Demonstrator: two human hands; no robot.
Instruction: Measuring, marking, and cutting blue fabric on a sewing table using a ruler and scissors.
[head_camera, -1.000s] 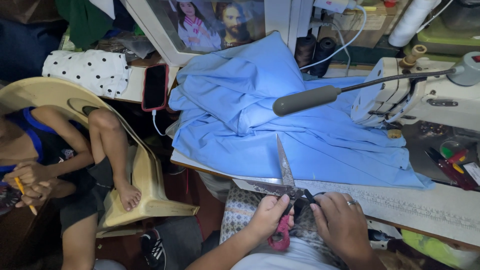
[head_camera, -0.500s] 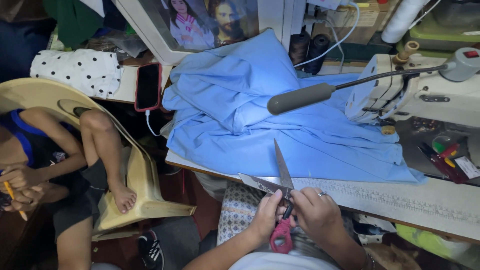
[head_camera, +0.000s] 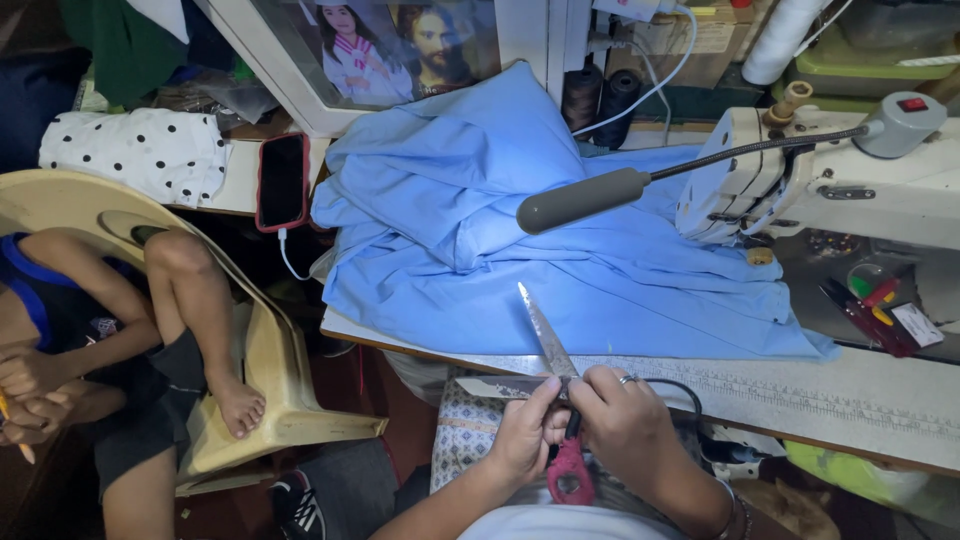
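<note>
Cloth (head_camera: 520, 230) of pale blue, smooth and softly creased, is lying heaped across the worktable (head_camera: 900, 410), spreading from eleven o'clock to two o'clock of the worker's hands and sitting just beyond them. A cream sewing machine (head_camera: 860, 180) is standing at two o'clock, and its grey gooseneck lamp (head_camera: 585, 198) is reaching out over the fabric and lighting it. At nine o'clock another person is sitting in a beige plastic chair (head_camera: 270, 370), well apart from the work. A phone (head_camera: 283, 182) in a red case is resting at eleven o'clock beside a spotted white cloth (head_camera: 135, 155).

Scissors (head_camera: 545, 345) are being held low at the table's near edge, with both hands closed around their pivot. Their blades are standing wide apart: one dull, worn steel blade is pointing toward twelve o'clock at the blue fabric, the other toward nine o'clock. The pink handles are hanging toward six o'clock. The left hand (head_camera: 525, 430) is pinching the blade near the joint; the right hand (head_camera: 625, 425), wearing a ring, is curling over the pivot from the other side. Both hands are equally near the fabric.
</note>
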